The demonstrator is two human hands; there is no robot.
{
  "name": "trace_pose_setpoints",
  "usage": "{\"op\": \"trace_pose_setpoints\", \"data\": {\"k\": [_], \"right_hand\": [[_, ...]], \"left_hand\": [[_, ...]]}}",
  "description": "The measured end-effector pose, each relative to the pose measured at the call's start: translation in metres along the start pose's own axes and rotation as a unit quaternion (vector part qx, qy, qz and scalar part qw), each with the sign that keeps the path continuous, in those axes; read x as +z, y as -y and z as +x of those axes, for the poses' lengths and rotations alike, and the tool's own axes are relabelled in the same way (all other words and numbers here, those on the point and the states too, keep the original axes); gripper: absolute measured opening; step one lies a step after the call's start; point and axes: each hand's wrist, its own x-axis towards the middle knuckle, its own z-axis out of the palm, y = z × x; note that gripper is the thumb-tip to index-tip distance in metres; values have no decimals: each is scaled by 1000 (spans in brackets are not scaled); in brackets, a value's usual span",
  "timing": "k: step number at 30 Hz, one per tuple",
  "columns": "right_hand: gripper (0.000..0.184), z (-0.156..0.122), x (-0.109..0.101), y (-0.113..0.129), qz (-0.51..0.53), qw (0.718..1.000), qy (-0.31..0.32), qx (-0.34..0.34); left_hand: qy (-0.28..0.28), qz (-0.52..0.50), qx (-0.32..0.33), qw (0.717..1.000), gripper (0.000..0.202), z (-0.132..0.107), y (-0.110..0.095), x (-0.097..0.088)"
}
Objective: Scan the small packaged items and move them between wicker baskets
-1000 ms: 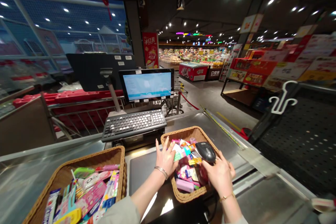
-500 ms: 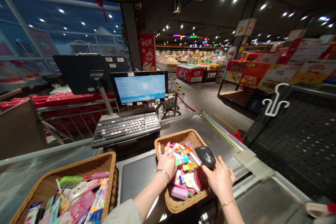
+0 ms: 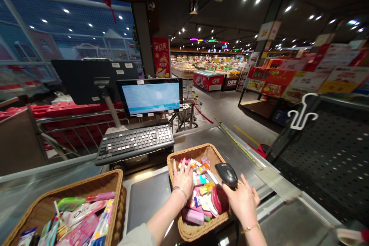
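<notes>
A brown wicker basket [image 3: 188,234] full of small colourful packages stands on the counter in front of me. My left hand [image 3: 183,181] rests over its left side, fingers apart on the small goods, closed on none that I can make out. At the basket's right side, my right hand [image 3: 242,201] grips a black handheld barcode scanner [image 3: 227,173], its head pointing over the goods. Just left of the scanner's handle is a dark red rounded item [image 3: 216,199]. A yellow item [image 3: 206,188] and a pale purple tube [image 3: 193,216] lie in the basket too.
A second wicker basket [image 3: 118,200] of packaged goods stands at the left. Behind the counter's flat grey plate [image 3: 144,196] are a keyboard [image 3: 135,142] and a lit monitor [image 3: 152,98]. A white hook [image 3: 302,113] hangs on the dark perforated panel [image 3: 328,161] at right.
The view has shifted slightly, so the baskets and keyboard sit a little lower and further left. More of the dark red item shows. Both hands keep nearly the same places.
</notes>
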Motion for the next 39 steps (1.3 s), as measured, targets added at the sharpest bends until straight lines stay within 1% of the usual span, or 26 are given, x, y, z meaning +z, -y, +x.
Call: {"op": "trace_pose_setpoints", "data": {"k": [5, 10, 14, 18, 22, 25, 31, 35, 39], "right_hand": [[40, 0, 4, 7, 8, 1000, 11, -3], [40, -5, 9, 28, 37, 998, 20, -41], [38, -12, 14, 49, 39, 997, 33, -54], [37, -21, 20, 68, 35, 995, 31, -86], [35, -31, 28, 89, 28, 991, 31, -130], [34, -41, 33, 106, 29, 989, 41, -142], [37, -62, 43, 137, 44, 980, 60, -182], [43, -75, 50, 151, 51, 976, 63, -201], [42, -90, 60, 164, 57, 973, 66, -214]], "left_hand": [[-22, -30, -15, 999, 52, -7, 1, -21], [-42, -64, -36, 996, 49, -20, 6, -43], [-57, -79, -64, 993, 46, -35, 17, -56], [-86, -88, -90, 988, 43, -54, 32, -63], [-116, -97, -117, 982, 42, -76, 48, -68], [-139, -95, -132, 977, 43, -93, 64, -70], [-175, -73, -173, 967, 49, -126, 102, -65], [-171, -47, -207, 962, 54, -146, 125, -62], [-161, -36, -237, 957, 59, -166, 142, -57]]}}
